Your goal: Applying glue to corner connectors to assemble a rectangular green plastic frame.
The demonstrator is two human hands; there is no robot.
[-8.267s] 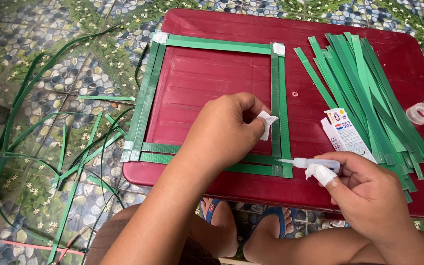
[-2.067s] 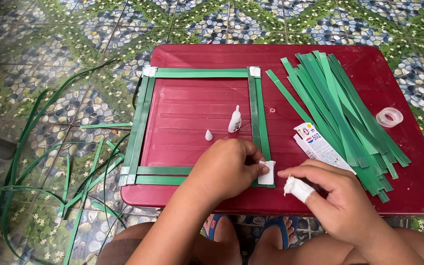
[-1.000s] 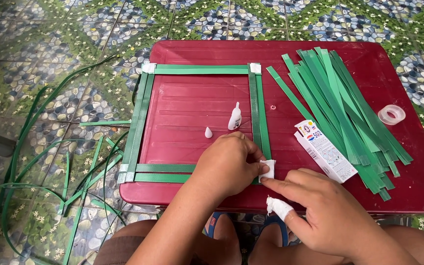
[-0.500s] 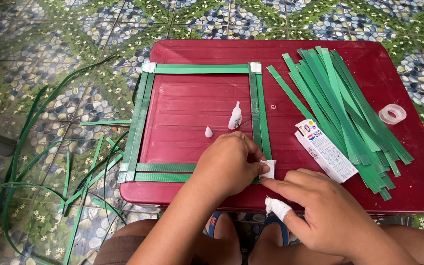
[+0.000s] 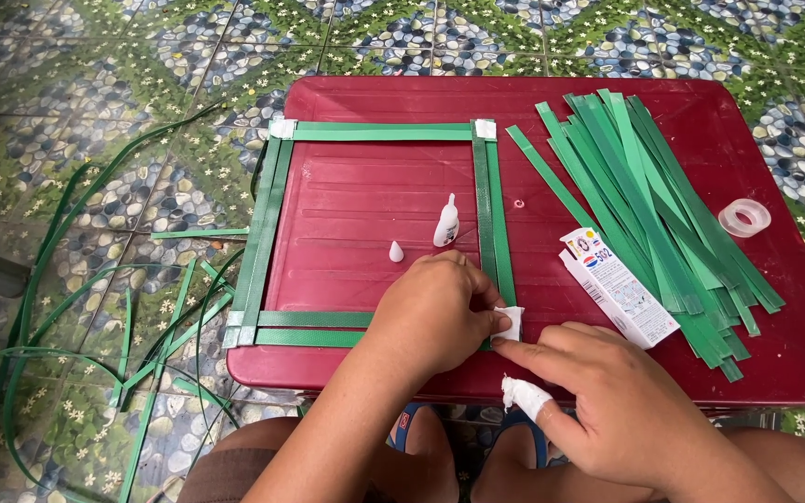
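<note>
A square frame of green strips (image 5: 267, 219) lies on a dark red plastic table (image 5: 766, 363), with white patches at its corners. My left hand (image 5: 435, 312) presses a white patch (image 5: 511, 322) onto the frame's near right corner. My right hand (image 5: 612, 401), with a white bandage on its thumb (image 5: 522, 395), rests just right of it and its forefinger touches the same patch. A small white glue bottle (image 5: 446, 224) and its cone cap (image 5: 396, 251) stand inside the frame.
A pile of loose green strips (image 5: 649, 200) covers the table's right half, with a glue package (image 5: 619, 287) beside it and a clear tape roll (image 5: 745, 217) at the far right. More green strips (image 5: 95, 307) sprawl on the patterned tile floor at the left.
The glue bottle left my right hand and now stands inside the frame. Both hands came together on the near right corner and have barely moved in the last second.
</note>
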